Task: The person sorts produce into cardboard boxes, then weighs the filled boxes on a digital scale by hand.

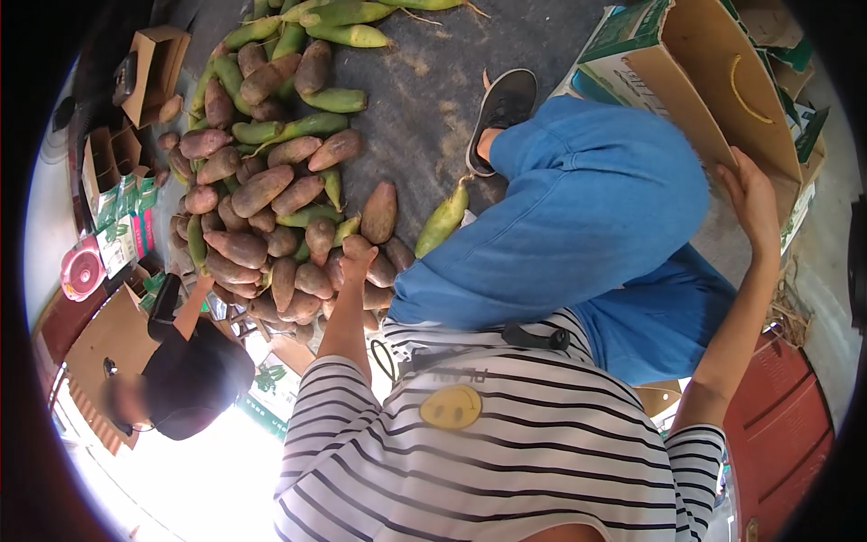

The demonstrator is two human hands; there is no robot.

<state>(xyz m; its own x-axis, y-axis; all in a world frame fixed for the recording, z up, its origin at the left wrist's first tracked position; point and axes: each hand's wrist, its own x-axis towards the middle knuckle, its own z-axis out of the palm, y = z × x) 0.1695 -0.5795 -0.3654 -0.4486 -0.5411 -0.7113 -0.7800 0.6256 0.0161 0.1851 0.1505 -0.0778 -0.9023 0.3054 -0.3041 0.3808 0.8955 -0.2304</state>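
Open cardbd box (pixel 706 63) at R, contents mostly hidden. R hand (pixel 750 197) at its rim; L hand (pixel 358 260) on tuber pile (pixel 257 190). Can't tell either grip. Nearest big tuber (pixel 379 210): pile edge, just past L hand, long axis approx. fwd, narrow end away.

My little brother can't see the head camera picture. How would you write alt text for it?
A person's left hand is at the edge of a big pile of reddish-brown roots and long green ones, while their right hand touches an open cardboard box. They wear a striped shirt and blue trousers.
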